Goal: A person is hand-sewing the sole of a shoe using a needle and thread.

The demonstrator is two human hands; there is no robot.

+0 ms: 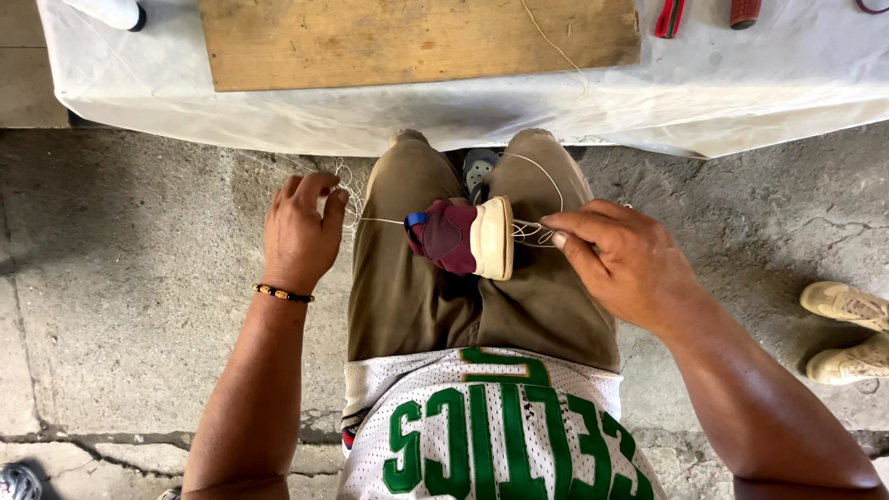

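A maroon shoe (456, 237) with a cream sole and a blue patch stands wedged between my knees, sole facing right. My left hand (301, 227) is closed on white thread (370, 220) wound around its fingers, held left of the shoe with a strand running to the upper. My right hand (616, 259) pinches the white thread just right of the sole, where loops gather. Another strand arcs up over my right knee toward the table.
A table under a white cloth (741, 93) carries a wooden board (417, 37) and red-handled tools (671, 17) at the far edge. A pair of beige sneakers (847, 333) lies on the cracked concrete floor at right. Another shoe (17, 481) shows at bottom left.
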